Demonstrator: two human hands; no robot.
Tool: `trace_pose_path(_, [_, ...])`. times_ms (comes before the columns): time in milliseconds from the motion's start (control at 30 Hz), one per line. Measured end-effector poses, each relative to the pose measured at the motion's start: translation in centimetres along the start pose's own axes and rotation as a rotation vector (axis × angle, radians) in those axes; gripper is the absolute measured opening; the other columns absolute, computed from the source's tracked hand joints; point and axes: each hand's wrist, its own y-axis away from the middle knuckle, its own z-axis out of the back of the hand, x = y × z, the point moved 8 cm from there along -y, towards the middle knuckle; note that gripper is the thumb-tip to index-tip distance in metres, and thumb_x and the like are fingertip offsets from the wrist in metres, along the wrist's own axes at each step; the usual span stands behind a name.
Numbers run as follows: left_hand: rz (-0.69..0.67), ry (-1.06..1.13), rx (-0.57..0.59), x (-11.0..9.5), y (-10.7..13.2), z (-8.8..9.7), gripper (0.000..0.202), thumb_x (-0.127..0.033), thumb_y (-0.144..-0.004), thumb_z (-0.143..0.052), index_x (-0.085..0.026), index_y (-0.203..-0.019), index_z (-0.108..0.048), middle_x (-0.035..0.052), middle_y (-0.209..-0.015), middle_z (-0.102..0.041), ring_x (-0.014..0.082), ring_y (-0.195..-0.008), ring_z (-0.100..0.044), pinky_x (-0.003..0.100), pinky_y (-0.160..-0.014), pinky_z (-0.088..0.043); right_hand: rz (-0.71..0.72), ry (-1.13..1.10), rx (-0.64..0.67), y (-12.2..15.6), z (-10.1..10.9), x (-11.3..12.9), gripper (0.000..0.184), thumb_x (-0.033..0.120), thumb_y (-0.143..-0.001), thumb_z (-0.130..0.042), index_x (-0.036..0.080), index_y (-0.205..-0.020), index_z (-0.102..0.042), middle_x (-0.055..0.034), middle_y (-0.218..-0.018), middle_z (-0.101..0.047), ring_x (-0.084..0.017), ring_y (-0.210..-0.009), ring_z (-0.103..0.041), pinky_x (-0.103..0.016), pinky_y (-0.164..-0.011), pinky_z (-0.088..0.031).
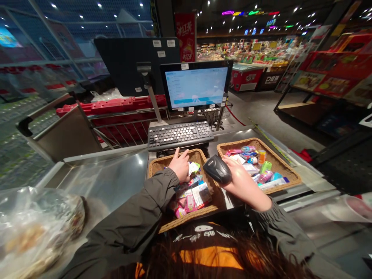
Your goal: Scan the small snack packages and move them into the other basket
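Observation:
My right hand point(240, 180) is wrapped round a black barcode scanner point(217, 169), held between two wicker baskets with its head pointing left. My left hand point(180, 166) is over the left wicker basket point(203, 211), its visible fingers stretched apart towards the keyboard point(180, 135). Beside that hand lies a green and white packet point(193, 168); the underside of the palm is hidden. Small packaged goods point(192, 199), some pink and some white, fill the left basket. The right wicker basket point(293, 176) holds several small colourful packages point(266, 167).
A lit monitor point(196, 88) stands behind the keyboard, with a second screen's dark back point(136, 64) to its left. A clear plastic bag point(37, 228) sits on the metal counter point(116, 182) at left. Beyond the counter stands a shopping cart point(122, 130) with red contents.

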Motion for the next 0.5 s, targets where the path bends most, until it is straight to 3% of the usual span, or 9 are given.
trace_pose_path(133, [-0.067, 0.081, 0.099, -2.3, -0.7, -2.5, 0.04, -0.052, -0.073, -0.068, -0.015, -0.087, -0.078, 0.0181, -0.122, -0.068, 0.0394, -0.141, -0.037, 0.066, -0.118, -0.006, -0.023, 0.006, 0.008, 0.5, 0.4, -0.8, 0.043, 0.024, -0.075, -0.066, 0.017, -0.118, -0.065, -0.0154, -0.124, -0.066, -0.037, -0.125, -0.054, -0.059, -0.106, -0.04])
trace_pose_path(233, [-0.085, 0.135, 0.123, -3.3, -1.4, -3.2, 0.045, -0.059, -0.081, -0.063, -0.017, -0.087, -0.077, 0.0158, -0.126, -0.067, 0.0357, -0.142, -0.039, 0.065, -0.119, -0.007, -0.038, 0.006, 0.001, 1.0, 0.8, -1.5, 0.041, 0.025, -0.075, -0.066, 0.017, -0.115, -0.066, -0.0154, -0.122, -0.066, -0.037, -0.124, -0.055, -0.058, -0.106, -0.041])
trace_pose_path(367, [-0.038, 0.173, 0.032, -3.1, -2.8, -1.4, 0.041, -0.054, -0.092, -0.054, -0.019, -0.097, -0.075, 0.0135, -0.134, -0.064, 0.0325, -0.143, -0.039, 0.069, -0.117, -0.01, -0.078, 0.03, -0.043, 1.9, 1.9, -2.6, 0.046, 0.025, -0.073, -0.065, 0.015, -0.118, -0.063, -0.0172, -0.126, -0.065, -0.037, -0.128, -0.053, -0.057, -0.107, -0.041])
trace_pose_path(500, [-0.048, 0.188, -0.066, -3.3, -4.5, 1.5, 0.036, -0.048, -0.094, -0.054, -0.018, -0.094, -0.075, 0.0135, -0.141, -0.059, 0.0328, -0.143, -0.038, 0.07, -0.117, -0.014, -0.103, 0.07, -0.08, 3.0, 3.6, -3.9, 0.047, 0.024, -0.072, -0.065, 0.016, -0.118, -0.064, -0.0169, -0.128, -0.065, -0.038, -0.128, -0.053, -0.058, -0.109, -0.038])
